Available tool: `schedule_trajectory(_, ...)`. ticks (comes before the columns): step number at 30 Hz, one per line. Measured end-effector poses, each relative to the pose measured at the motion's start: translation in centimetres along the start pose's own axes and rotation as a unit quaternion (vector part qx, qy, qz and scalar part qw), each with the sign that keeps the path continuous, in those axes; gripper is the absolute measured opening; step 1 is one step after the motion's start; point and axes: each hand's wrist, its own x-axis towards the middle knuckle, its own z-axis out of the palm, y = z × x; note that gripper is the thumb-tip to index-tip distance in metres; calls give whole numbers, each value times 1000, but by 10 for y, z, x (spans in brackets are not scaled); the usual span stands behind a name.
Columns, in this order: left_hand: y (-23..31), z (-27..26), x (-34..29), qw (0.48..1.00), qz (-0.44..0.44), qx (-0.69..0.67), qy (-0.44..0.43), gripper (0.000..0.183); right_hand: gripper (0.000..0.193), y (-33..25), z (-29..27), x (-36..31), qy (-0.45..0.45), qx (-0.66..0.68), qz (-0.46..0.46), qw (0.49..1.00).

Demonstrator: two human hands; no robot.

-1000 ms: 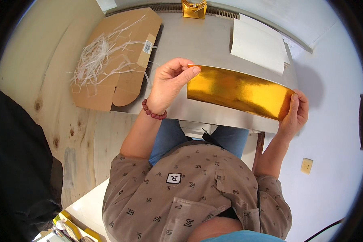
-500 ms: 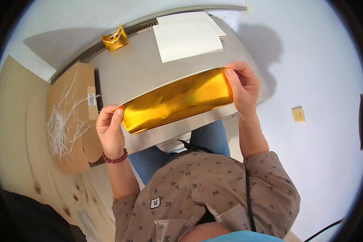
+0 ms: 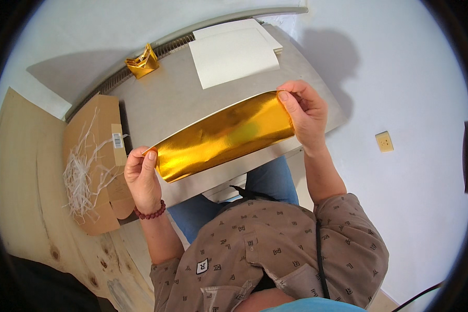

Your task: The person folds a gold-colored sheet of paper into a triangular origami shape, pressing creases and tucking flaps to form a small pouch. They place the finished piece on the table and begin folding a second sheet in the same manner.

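Aslant, gold sheet [image 3: 223, 136], long axis rising rightward, glossy face showing

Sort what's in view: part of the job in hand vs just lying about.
In hand:
- long shiny gold rectangular sheet, gripped at its ends by left hand and right hand

Lying about, apparently:
- small folded shiny gold piece, possibly related
- flat white rectangular sheets
- brown cardboard piece bearing thin whitish strips
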Motion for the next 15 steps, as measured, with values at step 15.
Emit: schedule_trajectory(15,0,-1,-2,1000,6,-1,0,7,11,1,0,0,6,-12,16,1000)
